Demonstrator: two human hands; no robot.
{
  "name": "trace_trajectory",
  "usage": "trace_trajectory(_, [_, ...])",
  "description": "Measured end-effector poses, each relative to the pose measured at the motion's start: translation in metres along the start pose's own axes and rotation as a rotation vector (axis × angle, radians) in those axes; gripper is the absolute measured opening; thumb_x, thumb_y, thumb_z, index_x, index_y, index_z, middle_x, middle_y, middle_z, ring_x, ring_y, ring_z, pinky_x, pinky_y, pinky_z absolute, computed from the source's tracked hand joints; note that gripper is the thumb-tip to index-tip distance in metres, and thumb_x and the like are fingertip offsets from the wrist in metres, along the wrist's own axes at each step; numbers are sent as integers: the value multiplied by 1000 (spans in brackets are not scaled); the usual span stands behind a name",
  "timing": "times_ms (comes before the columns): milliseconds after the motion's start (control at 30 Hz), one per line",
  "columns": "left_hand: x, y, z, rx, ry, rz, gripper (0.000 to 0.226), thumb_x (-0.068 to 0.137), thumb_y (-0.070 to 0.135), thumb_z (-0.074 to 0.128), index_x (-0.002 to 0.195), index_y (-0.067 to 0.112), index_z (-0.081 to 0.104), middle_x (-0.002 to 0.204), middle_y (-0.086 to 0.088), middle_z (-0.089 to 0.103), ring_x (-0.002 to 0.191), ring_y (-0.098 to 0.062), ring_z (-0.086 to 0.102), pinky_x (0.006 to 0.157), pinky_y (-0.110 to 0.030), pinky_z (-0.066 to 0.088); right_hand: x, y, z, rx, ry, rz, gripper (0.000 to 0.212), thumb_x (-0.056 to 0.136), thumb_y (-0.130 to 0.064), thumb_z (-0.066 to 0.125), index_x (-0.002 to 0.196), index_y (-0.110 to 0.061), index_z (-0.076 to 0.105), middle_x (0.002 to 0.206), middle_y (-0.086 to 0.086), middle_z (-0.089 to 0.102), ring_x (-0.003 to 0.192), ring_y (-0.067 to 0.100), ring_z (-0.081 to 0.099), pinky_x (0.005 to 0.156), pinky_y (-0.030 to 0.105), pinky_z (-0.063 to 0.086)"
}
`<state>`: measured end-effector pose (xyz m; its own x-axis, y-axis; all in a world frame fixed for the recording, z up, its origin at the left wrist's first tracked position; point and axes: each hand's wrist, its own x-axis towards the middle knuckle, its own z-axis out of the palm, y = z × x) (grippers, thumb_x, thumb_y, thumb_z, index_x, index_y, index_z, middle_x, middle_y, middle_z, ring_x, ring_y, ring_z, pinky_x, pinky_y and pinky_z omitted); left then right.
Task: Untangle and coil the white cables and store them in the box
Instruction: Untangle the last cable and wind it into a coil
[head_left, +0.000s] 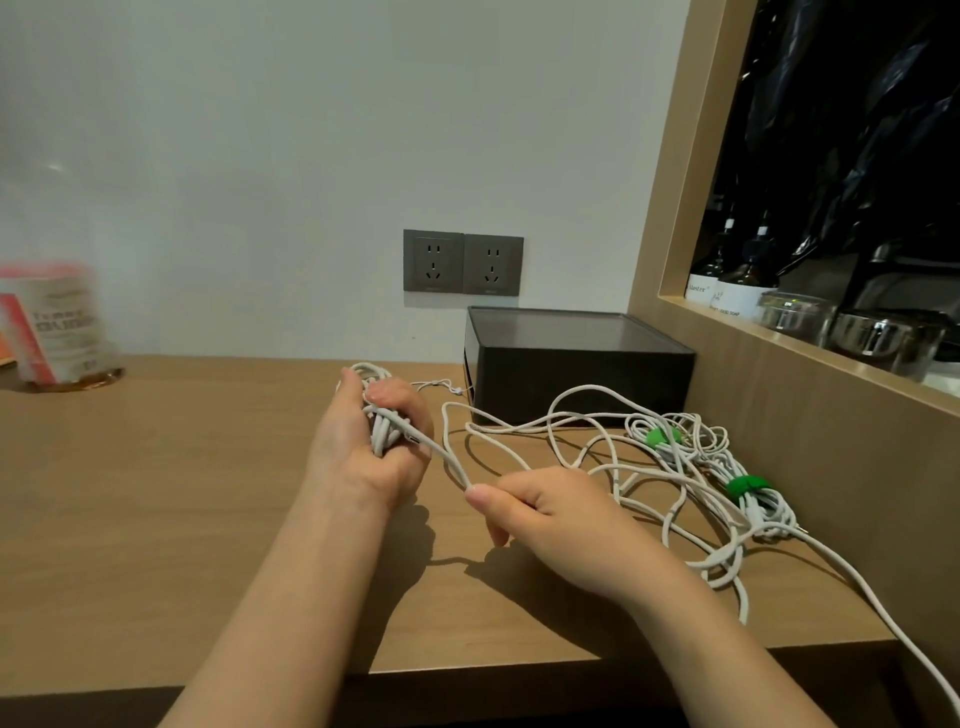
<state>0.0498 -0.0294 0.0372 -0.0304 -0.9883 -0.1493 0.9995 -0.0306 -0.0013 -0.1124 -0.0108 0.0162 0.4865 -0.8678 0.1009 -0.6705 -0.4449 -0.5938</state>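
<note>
- White cable coil (382, 434): gripped in the left hand (358, 452), fingers curled round the bundle, held just above the counter (156, 519).
- Free strand (447, 460): runs from that bundle to the right hand (545, 512), pinched between thumb and forefinger.
- White cable tangle (623, 467): loose loops on the counter, right of both hands, with green ties (745, 486) among them.
- Black box (576, 364): behind the tangle, against the wall.
- Grey wall sockets (462, 262): a pair, above the box.

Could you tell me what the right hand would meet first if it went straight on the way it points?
Probably the left hand gripping the cable coil, following the strand the right hand pinches; depth is unclear.
</note>
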Motion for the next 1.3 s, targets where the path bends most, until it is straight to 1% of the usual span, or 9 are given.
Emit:
trace_trajectory(100, [1, 0, 5, 148, -8, 88, 48, 89, 40, 60, 55, 10, 43, 40, 4, 39, 26, -5, 37, 28, -12, 31, -4, 0, -5, 79, 25, -52, 28, 92, -46, 45, 73, -32, 61, 65, -10, 53, 65, 2, 50, 63, 16, 42])
trace_trajectory(233, [9, 2, 1, 566, 48, 466, 33, 89, 24, 64, 64, 15, 44, 41, 9, 34, 31, -2, 31, 30, -12, 27, -10, -3, -15, 172, 107, -152, 10, 90, -35, 56, 82, -37, 61, 58, -16, 50, 57, -2, 46, 52, 13, 39])
trace_trajectory(367, [11, 1, -2, 631, 57, 572, 23, 92, 17, 60, 74, 14, 45, 47, 6, 39, 34, -4, 37, 35, -14, 34, -10, -10, -16, 112, 26, -140, 11, 88, -38, 58, 89, -33, 68, 62, -10, 53, 59, 3, 46, 56, 19, 41])
trace_trajectory(500, [5, -2, 2, 504, -3, 358, 35, 94, 23, 54, 63, 12, 43, 49, 4, 42, 35, -5, 42, 37, -14, 39, -6, -5, -8, 38, -80, -49, 24, 90, -40, 54, 98, -26, 71, 86, -1, 66, 79, 11, 58, 70, 27, 50])
trace_trajectory(667, [-8, -8, 6, 407, -98, 64, 34, 96, 35, 48, 74, 9, 50, 53, 1, 50, 39, -9, 51, 46, -24, 54, 0, 0, -6, -1, 20, 113, 43, 87, -54, 49, 69, -20, 66, 58, -6, 53, 60, 6, 50, 61, 20, 39])
trace_trajectory(833, [-15, -12, 6, 402, -182, -188, 48, 95, 42, 47, 61, 7, 52, 46, 4, 46, 32, -5, 47, 31, -14, 40, 5, 5, -2, -108, 149, 216, 70, 74, -76, 37, 62, -11, 61, 58, 3, 56, 58, 16, 54, 63, 31, 48])
trace_trajectory(967, [-13, -10, 4, 479, -207, -252, 42, 87, 42, 60, 63, 10, 49, 42, 6, 41, 27, -6, 41, 26, -12, 32, 1, 9, -12, -139, 249, 139, 62, 63, -77, 41, 57, -15, 48, 55, 0, 46, 57, 14, 47, 59, 34, 45])
trace_trajectory(1167, [-9, 13, -9, 528, -471, -600, 31, 88, 28, 65, 110, 13, 49, 56, -7, 54, 42, -16, 56, 37, -23, 47, -5, 29, -31, -132, 127, 45, 34, 83, -48, 59, 66, -20, 51, 66, -4, 47, 61, 7, 43, 55, 19, 36])
trace_trajectory(1300, [-20, -1, -4, 1078, -327, -308, 47, 66, 26, 75, 105, 10, 56, 46, 3, 39, 29, -3, 36, 26, -13, 32, -2, 36, -33, -182, 251, 69, 33, 83, -49, 59, 68, -21, 50, 66, -4, 49, 62, 8, 44, 55, 20, 35])
